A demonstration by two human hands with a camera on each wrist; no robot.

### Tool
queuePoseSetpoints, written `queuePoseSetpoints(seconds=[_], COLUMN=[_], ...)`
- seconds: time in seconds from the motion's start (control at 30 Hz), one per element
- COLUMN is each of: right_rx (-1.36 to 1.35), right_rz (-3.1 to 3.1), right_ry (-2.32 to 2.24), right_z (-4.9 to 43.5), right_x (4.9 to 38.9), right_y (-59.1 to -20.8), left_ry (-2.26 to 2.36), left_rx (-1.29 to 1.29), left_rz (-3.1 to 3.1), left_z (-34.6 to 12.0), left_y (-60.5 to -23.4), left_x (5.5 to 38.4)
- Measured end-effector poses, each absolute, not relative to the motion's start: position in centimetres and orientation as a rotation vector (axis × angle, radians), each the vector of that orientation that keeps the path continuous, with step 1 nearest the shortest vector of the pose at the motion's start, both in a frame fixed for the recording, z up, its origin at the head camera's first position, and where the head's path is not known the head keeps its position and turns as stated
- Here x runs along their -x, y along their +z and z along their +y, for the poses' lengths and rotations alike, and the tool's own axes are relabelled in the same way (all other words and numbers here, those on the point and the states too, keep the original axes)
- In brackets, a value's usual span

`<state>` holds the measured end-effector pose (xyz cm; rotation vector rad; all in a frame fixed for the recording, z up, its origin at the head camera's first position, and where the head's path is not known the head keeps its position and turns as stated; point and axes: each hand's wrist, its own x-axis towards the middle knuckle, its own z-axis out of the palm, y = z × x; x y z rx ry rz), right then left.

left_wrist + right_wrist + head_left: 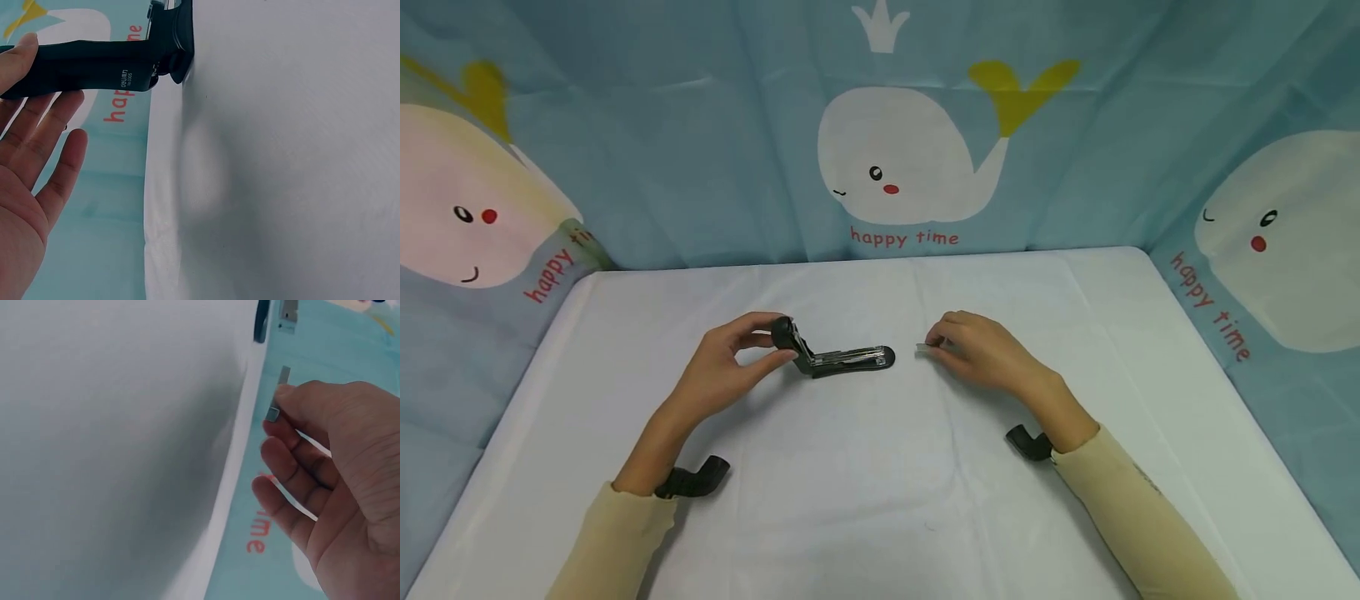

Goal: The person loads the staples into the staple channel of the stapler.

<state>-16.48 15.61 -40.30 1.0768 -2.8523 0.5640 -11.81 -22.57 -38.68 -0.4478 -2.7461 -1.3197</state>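
Observation:
A black stapler (850, 363) is swung wide apart near the middle of the table, its metal magazine facing up and its base pointing right. My left hand (718, 367) grips the raised top arm between thumb and fingers. In the left wrist view that arm (94, 65) lies between the thumb and the fingertips, and the little finger stands free. Just right of the stapler's base, apart from it, my right hand (981, 350) pinches a short strip of staples (273, 414) between thumb and index finger. The other right fingers curl loosely below it.
A white cloth covers the table (865, 500). Behind it and at both sides hangs a blue curtain (700, 167) with whale prints. Black wrist-worn devices (696, 479) jut inward at both cuffs.

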Motion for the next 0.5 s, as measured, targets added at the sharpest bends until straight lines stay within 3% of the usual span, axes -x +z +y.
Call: queuePoseSetpoints(seconds=[0.5], right_rx=[-1.206], right_rz=[-2.787], right_ry=[0.741], right_z=[11.7], right_x=[17.2], right_y=[-39.2], left_ry=[-1.359], left_rx=[0.446], left_rz=[-2.731], left_z=[-22.6], left_y=[-38.7], left_x=[11.6])
